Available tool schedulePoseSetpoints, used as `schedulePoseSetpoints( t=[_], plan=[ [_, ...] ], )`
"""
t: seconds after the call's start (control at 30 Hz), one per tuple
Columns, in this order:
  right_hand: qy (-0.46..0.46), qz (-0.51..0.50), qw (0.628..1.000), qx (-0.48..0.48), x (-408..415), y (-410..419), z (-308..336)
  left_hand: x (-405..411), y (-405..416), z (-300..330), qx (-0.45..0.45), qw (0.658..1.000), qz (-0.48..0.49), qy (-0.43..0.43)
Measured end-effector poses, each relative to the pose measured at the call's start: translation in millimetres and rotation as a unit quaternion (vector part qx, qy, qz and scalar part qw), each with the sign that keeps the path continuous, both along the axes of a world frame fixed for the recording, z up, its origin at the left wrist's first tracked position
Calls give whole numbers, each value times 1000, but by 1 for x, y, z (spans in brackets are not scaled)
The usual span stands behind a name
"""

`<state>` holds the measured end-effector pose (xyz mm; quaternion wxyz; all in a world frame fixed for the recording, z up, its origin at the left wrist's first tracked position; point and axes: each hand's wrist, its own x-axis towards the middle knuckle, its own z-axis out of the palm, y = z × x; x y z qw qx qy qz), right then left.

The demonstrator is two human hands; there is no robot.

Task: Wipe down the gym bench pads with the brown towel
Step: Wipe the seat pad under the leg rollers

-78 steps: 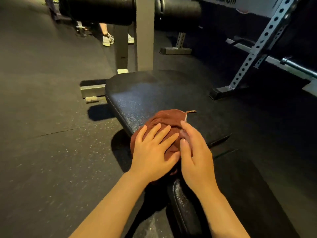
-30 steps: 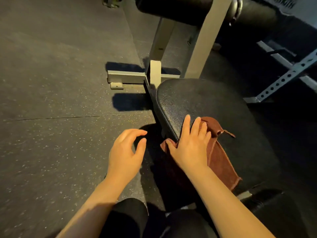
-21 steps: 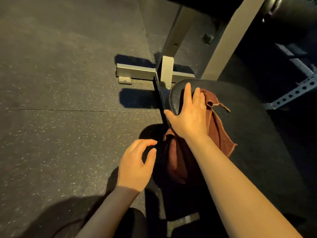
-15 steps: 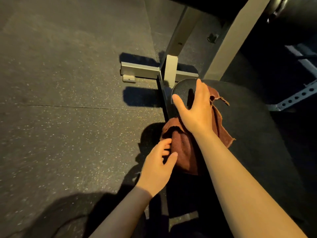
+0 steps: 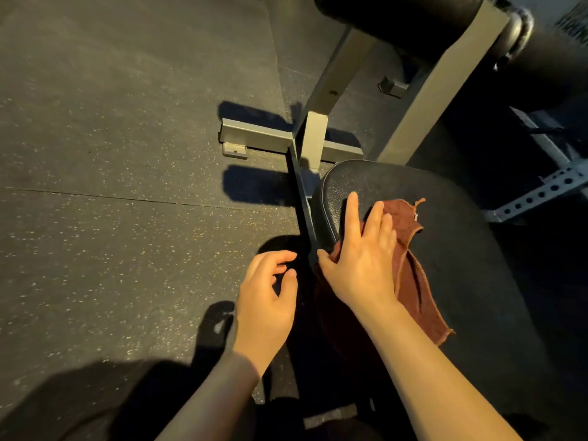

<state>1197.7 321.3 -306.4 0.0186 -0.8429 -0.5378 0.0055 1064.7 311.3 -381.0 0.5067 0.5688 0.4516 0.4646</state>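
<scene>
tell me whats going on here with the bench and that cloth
A person is wiping a black bench pad. The right hand presses a brown towel flat near the pad's left edge, part of it draping over the side. The left hand hovers beside the bench, fingers loosely curled, holding nothing.

A speckled rubber floor (image 5: 111, 218) lies below me; a perforated rack upright (image 5: 541, 192) stands to my right.
</scene>
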Motion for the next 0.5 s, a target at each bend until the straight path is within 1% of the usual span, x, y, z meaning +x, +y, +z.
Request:
schedulePoseSetpoints(
  t=[0.13, 0.2, 0.3, 0.33, 0.37, 0.43, 0.5],
  plan=[
    [-4, 13, 1000, 19, 1, 38, 4, 7, 7, 0, 28, 999, 43, -5],
    [15, 13, 999, 44, 8, 57, 4, 13, 9, 2, 14, 999, 50, -17],
    [115, -3, 982, 151, 33, 82, 4, 18, 12, 4, -16, 998, 45, -36],
    [140, -4, 973, 181, 40, 90, 6, 18, 12, 4, -20, 998, 40, -35],
    [149, -3, 970, 191, 47, 96, 7, 17, 13, 4, -22, 999, 37, -32],
    [133, 14, 978, 158, 56, 104, 9, 12, 13, 5, -27, 999, 38, -28],
    [104, 79, 984, 122, 60, 107, 13, 6, 13, 8, -27, 998, 47, -27]
  ],
)
